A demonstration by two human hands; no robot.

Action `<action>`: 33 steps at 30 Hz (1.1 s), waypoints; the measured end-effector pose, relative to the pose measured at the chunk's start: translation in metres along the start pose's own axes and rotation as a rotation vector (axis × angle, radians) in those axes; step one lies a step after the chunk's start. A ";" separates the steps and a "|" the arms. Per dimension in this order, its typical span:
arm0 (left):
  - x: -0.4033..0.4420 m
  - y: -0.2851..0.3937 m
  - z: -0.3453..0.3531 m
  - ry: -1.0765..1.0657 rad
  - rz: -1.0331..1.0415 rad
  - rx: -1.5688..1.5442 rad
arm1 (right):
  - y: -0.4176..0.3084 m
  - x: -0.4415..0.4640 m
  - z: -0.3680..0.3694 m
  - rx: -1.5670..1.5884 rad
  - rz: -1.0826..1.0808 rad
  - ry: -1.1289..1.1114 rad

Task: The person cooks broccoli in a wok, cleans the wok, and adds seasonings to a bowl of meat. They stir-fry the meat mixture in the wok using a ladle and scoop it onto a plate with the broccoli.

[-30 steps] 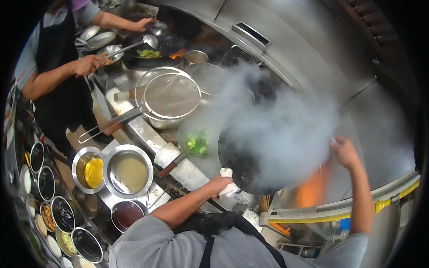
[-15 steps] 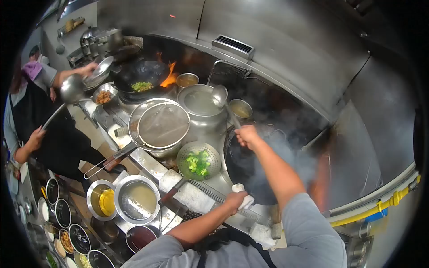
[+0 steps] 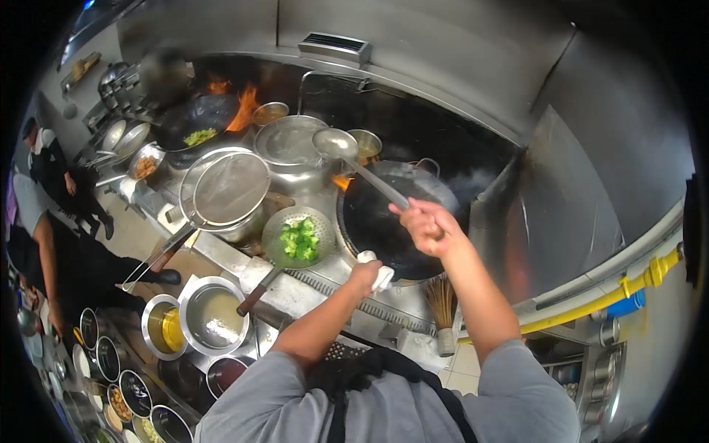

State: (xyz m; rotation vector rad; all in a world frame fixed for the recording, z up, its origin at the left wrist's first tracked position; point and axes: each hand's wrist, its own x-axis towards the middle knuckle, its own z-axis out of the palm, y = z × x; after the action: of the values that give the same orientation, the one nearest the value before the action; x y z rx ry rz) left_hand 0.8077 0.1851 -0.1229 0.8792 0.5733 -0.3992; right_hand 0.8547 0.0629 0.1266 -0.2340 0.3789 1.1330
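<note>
My right hand (image 3: 432,227) is closed around the handle of a steel ladle (image 3: 336,144). The ladle's bowl hangs over the far left rim of a black wok (image 3: 384,221). At the wok's near left edge, my left hand (image 3: 362,278) grips a folded white cloth (image 3: 383,277); whether it also holds the wok's handle is hidden. Left of the wok, a perforated strainer (image 3: 273,235) holds bright green broccoli (image 3: 298,238). A bit of flame shows at the wok's left side, with thin smoke at its right.
A pot with a mesh skimmer (image 3: 229,188) across it stands left of the strainer. Bowls of yellow oil (image 3: 173,330) and cloudy liquid (image 3: 214,317) sit nearer me. A bamboo brush (image 3: 443,314) rests on the right. Flames rise behind another wok (image 3: 193,122); a co-worker (image 3: 52,244) stands left.
The ladle's bowl has swung toward the wok's rim and turned. Thick smoke over the wok has thinned, showing its inside. The co-worker has lowered the arms and leans toward the containers at left.
</note>
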 end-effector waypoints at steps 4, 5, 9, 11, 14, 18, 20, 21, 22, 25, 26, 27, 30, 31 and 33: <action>0.009 0.002 -0.010 -0.078 0.021 0.005 | 0.014 -0.077 -0.017 -0.264 -0.102 0.152; 0.006 0.002 -0.007 -0.081 -0.012 -0.002 | 0.022 -0.091 -0.017 -0.358 -0.147 0.268; -0.029 -0.010 0.015 -0.125 -0.003 0.011 | 0.049 -0.131 -0.040 -0.897 -0.361 0.570; -0.011 -0.028 -0.012 -0.419 0.533 0.532 | 0.059 -0.144 -0.060 -1.151 -0.445 0.484; -0.028 -0.038 0.003 -0.168 0.402 0.318 | 0.076 -0.173 -0.083 -1.155 -0.502 0.699; -0.068 -0.019 0.008 0.115 0.197 0.020 | 0.087 -0.235 -0.111 -1.474 -0.209 1.020; -0.079 -0.013 0.003 0.219 0.227 0.197 | 0.107 -0.243 -0.109 -1.483 -0.253 1.067; -0.075 -0.024 -0.003 0.250 0.368 0.331 | 0.114 -0.251 -0.107 -1.481 -0.306 1.123; -0.088 -0.017 -0.010 0.295 0.301 0.691 | 0.109 -0.254 -0.122 -1.556 -0.515 0.969; -0.035 -0.040 -0.071 0.180 0.316 0.805 | 0.107 -0.254 -0.127 -1.564 -0.635 0.968; -0.074 -0.015 -0.051 0.147 0.210 0.556 | 0.102 -0.251 -0.134 -1.759 -0.721 1.022; -0.117 0.011 -0.029 0.143 0.107 0.327 | 0.096 -0.250 -0.149 -1.772 -0.804 1.053; -0.149 0.021 -0.011 0.250 0.364 0.337 | 0.087 -0.251 -0.142 -1.518 -0.739 1.164; -0.159 0.031 -0.012 0.299 0.425 0.445 | 0.078 -0.244 -0.143 -1.602 -0.772 1.159; -0.152 0.037 -0.026 0.344 0.494 0.596 | 0.071 -0.235 -0.149 -1.660 -0.810 1.150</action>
State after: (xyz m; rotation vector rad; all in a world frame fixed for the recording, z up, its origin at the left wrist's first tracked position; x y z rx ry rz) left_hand 0.7018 0.2422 -0.0200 1.6387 0.5325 0.0483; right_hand 0.6767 -0.1589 0.0871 -2.3116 0.1790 0.1152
